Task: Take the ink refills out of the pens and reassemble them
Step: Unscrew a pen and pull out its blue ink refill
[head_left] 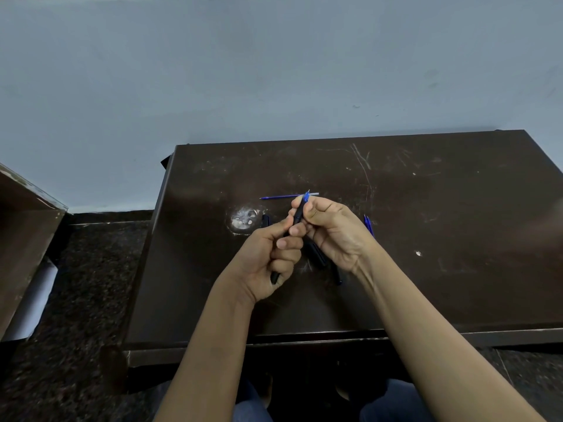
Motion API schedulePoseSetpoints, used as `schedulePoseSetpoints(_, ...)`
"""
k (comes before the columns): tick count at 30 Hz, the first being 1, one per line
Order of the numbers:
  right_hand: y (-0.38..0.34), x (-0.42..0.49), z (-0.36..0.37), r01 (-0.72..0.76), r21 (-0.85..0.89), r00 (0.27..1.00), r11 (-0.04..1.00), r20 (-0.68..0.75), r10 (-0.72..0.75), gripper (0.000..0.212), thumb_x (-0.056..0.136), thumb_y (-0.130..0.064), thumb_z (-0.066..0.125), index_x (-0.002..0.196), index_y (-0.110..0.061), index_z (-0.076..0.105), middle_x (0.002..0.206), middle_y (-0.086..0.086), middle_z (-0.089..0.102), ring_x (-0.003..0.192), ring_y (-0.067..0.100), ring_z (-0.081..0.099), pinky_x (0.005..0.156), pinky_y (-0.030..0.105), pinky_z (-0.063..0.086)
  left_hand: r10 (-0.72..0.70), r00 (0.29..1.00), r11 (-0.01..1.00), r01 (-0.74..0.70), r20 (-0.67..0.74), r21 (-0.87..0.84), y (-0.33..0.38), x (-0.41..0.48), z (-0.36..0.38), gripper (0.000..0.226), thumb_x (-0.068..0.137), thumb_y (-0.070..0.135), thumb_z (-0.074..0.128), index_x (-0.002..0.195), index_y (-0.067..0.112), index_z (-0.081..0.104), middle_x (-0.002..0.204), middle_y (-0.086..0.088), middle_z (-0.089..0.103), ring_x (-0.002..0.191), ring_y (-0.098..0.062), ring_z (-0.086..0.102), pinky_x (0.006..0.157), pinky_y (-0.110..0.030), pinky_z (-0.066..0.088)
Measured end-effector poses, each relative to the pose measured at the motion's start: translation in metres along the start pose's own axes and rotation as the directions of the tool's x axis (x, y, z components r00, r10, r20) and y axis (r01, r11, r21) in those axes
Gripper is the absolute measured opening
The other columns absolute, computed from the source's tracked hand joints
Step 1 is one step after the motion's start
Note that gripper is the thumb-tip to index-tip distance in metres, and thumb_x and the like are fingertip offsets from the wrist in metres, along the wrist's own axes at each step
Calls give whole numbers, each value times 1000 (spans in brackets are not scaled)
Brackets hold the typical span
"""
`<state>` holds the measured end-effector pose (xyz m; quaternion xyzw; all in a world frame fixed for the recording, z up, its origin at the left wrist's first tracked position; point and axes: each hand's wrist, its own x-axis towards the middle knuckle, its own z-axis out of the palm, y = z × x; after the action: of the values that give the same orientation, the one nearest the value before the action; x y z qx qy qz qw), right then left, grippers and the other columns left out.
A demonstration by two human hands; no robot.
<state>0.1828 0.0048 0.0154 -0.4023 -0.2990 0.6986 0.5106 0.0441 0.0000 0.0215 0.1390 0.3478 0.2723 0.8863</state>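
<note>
Head view: over the middle of the tabletop [426, 269], my left hand [271, 257] curls its fingers round the rear barrel of the black pen [298, 219]. My right hand [332, 233] pinches the front section, blue tip toward twelve o'clock. A blue refill [283, 197] lies loose just beyond, at twelve. I judge the halves are being twisted: keep them in line, turn gently.
</note>
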Motion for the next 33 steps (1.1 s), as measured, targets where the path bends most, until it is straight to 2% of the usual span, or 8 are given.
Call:
schedulePoseSetpoints(4, 4, 1, -2, -51, -52, 997, 997, -57, 48, 21, 96, -8, 50, 107, 7, 61, 70, 7, 61, 53, 11, 53, 56, 23, 52, 231, 953, 898, -132, -195, 419, -8, 8, 1, 33, 101, 33, 39, 81, 16, 58, 58, 7, 50, 35, -1, 29, 34, -10, 21)
schedulePoseSetpoints(6, 4, 0, -5, -77, -105, 989, 992, -137, 62, 12, 91, -8, 59, 96, 2, 63, 70, 7, 58, 59, 14, 53, 57, 23, 49, 322, 914, 759, -93, -247, 645, -13, 11, 2, 25, 102, 32, 39, 89, 18, 56, 64, 5, 60, 39, -1, 35, 37, -12, 27)
schedulePoseSetpoints(8, 4, -1, -7, -113, -136, 973, 984, -214, 82, 6, 88, -5, 61, 91, -2, 66, 76, 6, 61, 62, 12, 54, 59, 19, 46, 332, 911, 689, -58, -244, 722, -14, 12, 0, 21, 101, 31, 39, 91, 20, 53, 68, 4, 65, 46, 0, 41, 41, -15, 32)
schedulePoseSetpoints(13, 2, 2, -5, -168, 2, 966, 986, -196, 165, 24, 95, 7, 43, 112, 2, 58, 95, 11, 67, 64, 17, 56, 54, 19, 51, 378, 887, 670, -64, -266, 740, -14, 14, -3, 33, 102, 31, 34, 83, 17, 57, 76, 1, 68, 52, -4, 48, 46, -18, 37)
schedulePoseSetpoints(18, 8, 3, -2, -158, -17, 969, 987, -193, 152, 7, 92, -4, 56, 87, -2, 59, 69, 10, 52, 56, 16, 49, 54, 24, 46, 475, 836, 614, -91, -275, 784, -17, 17, -6, 33, 102, 31, 36, 91, 15, 63, 77, 3, 71, 52, -4, 44, 48, -17, 37)
schedulePoseSetpoints(24, 8, 9, 1, -183, -68, 954, 981, -253, 160, 23, 95, 2, 46, 111, 3, 62, 85, 8, 62, 61, 10, 56, 54, 17, 50, 513, 814, 605, -119, -271, 788, -20, 16, -5, 20, 99, 34, 45, 92, 21, 58, 78, 3, 72, 53, -1, 46, 51, -16, 38)
schedulePoseSetpoints(29, 12, 7, -1, -162, -85, 955, 983, -265, 134, 15, 87, -2, 62, 101, 3, 64, 84, 10, 63, 73, 16, 62, 70, 25, 56, 571, 776, 589, -158, -270, 792, -24, 18, -8, 20, 97, 31, 49, 83, 22, 60, 76, 2, 70, 55, -3, 48, 52, -16, 39)
schedulePoseSetpoints(33, 8, 10, -2, -129, -28, 951, 991, -285, 116, 17, 91, 7, 51, 102, 4, 63, 80, 9, 67, 68, 13, 63, 68, 20, 56, 606, 746, 583, -180, -276, 793, -20, 22, -5, 31, 100, 29, 43, 80, 18, 64, 70, 1, 68, 48, 1, 48, 43, -9, 36)
